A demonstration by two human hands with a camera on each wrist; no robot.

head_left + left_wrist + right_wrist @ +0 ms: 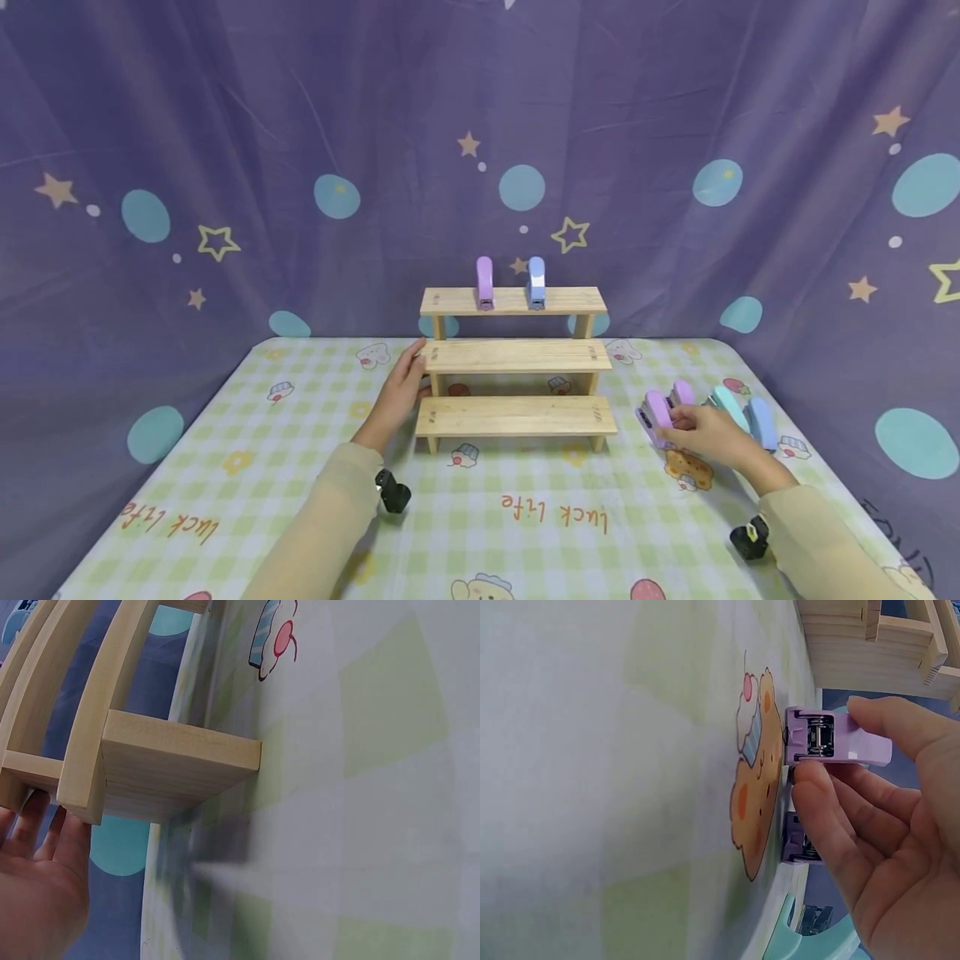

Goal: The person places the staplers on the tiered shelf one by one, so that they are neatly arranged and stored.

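Observation:
A three-tier wooden shelf [517,357] stands on the table. My left hand [396,396] holds the left end of its middle tier; in the left wrist view the fingers [56,836] reach past the tier's edge. On the right, my right hand [708,429] pinches a purple stapler [654,410] between thumb and finger, one on each side of it, as the right wrist view shows with the stapler [855,742] upright at the tabletop. Beside it are a second purple stapler [682,392], a teal stapler [725,403] and a blue stapler [761,422], partly behind the hand.
On the top tier stand a purple stapler [484,279] and a blue stapler [536,279], side by side. A green checked tablecloth [450,550] with cartoon prints covers the table. Behind hangs a purple curtain [405,125] with stars and dots.

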